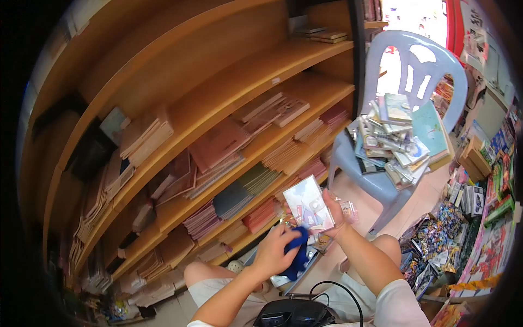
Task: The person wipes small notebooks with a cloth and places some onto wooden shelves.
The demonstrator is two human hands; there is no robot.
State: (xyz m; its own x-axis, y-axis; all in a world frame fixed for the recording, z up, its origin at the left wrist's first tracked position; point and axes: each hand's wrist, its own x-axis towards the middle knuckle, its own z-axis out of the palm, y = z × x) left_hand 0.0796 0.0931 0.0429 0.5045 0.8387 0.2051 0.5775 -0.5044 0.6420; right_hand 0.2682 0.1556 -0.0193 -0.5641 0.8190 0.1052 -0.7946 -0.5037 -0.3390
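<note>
A small notebook (306, 200) with a white cover and a pastel picture is tilted up in front of me. My right hand (335, 215) grips it along its right side. Just below its lower edge, my left hand (277, 252) has its fingers curled on a dark blue cloth (297, 257) that hangs down. The top of the cloth overlaps the notebook's bottom corner in this view. Beneath the hands, an open container (309, 271) with small packaged items sits between my knees, partly hidden by the cloth.
Wooden shelves (234, 90) with stacked notebooks (232, 201) fill the left side. A blue-grey plastic chair (376, 204) ahead right carries a heap of small notebooks (400, 111). Shiny small packets (433, 234) are piled at right. A black bag (294, 313) with cables lies at my lap.
</note>
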